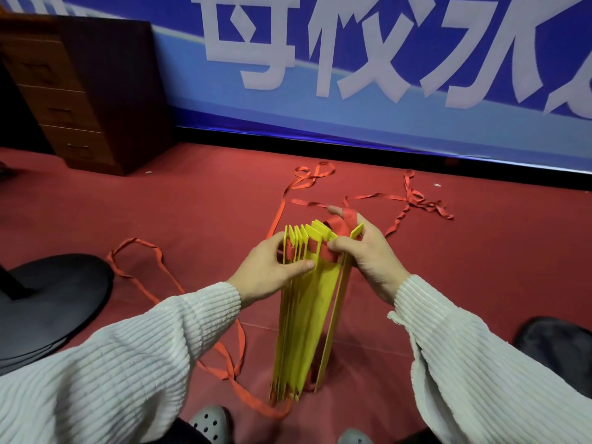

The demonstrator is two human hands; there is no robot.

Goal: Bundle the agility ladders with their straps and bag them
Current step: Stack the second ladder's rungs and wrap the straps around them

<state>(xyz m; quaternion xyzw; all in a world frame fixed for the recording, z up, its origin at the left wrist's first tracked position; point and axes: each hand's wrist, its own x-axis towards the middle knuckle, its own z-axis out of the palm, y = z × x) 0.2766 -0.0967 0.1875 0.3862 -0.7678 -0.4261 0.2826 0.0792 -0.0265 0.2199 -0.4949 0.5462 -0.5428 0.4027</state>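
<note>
Both hands (272,270) around yellow rungs (307,302)

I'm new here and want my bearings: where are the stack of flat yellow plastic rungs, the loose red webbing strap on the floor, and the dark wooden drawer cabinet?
Stack of flat yellow plastic rungs (307,318): head view, mid-length.
Loose red webbing strap (282,203): head view, straight floor run.
Dark wooden drawer cabinet (61,104): head view, drawer front.

The black bag (557,344) is cut off by the right edge.
</note>
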